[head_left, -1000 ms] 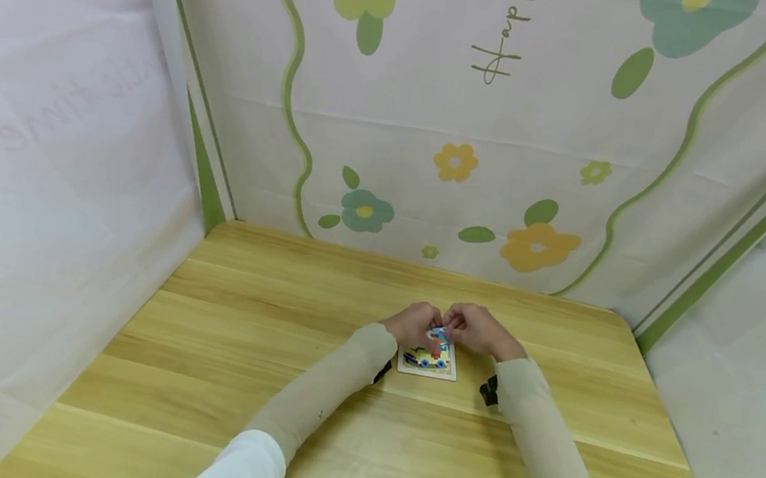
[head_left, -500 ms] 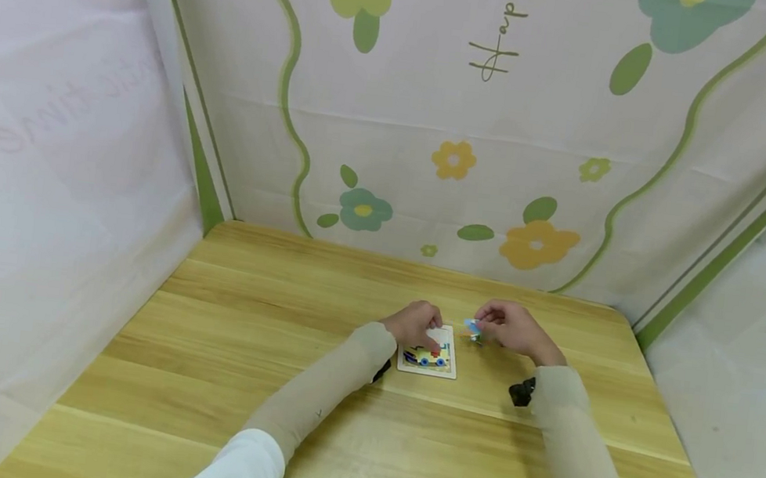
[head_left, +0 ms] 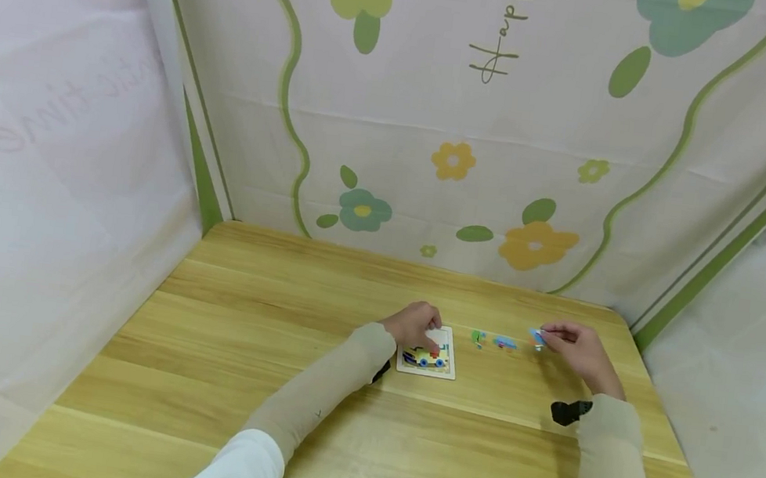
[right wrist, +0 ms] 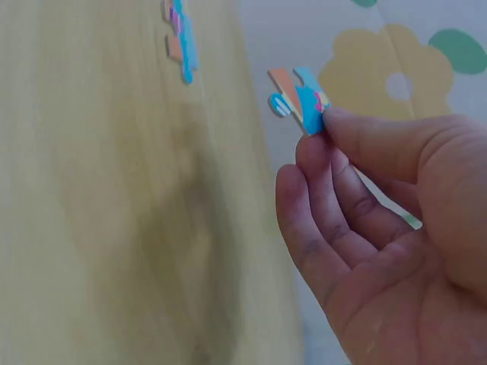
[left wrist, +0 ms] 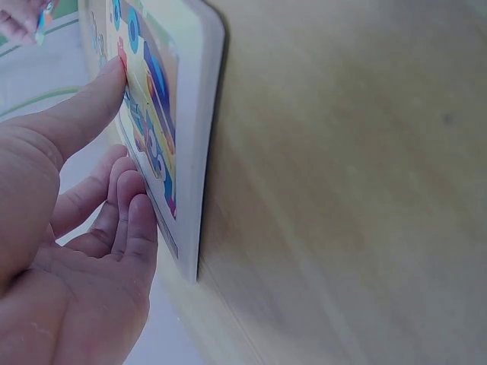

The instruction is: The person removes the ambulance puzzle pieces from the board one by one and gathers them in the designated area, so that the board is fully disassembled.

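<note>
A small picture puzzle board (head_left: 446, 373) with a pale rim and a yellow vehicle picture lies on the table. My left hand (head_left: 413, 324) holds it: in the left wrist view the thumb presses a red part of the picture and the fingertips sit at the board's edge. Well to the right, my right hand (head_left: 581, 354) pinches a blue and orange puzzle piece (right wrist: 310, 106) between thumb and fingers, raised over the table in the right wrist view. Between the hands lie a green-and-blue puzzle piece (head_left: 477, 336) and a bluish puzzle piece (head_left: 504, 342).
The wooden table (head_left: 264, 288) reaches back to a white curtain (head_left: 406, 100) printed with flowers. More white cloth hangs along the left and right sides. A black wrist camera (head_left: 570, 413) sits under the right forearm.
My right hand has moved right from the board, with a puzzle piece in its fingers. Two pieces now show on the table beside the board. The left hand has stayed put.
</note>
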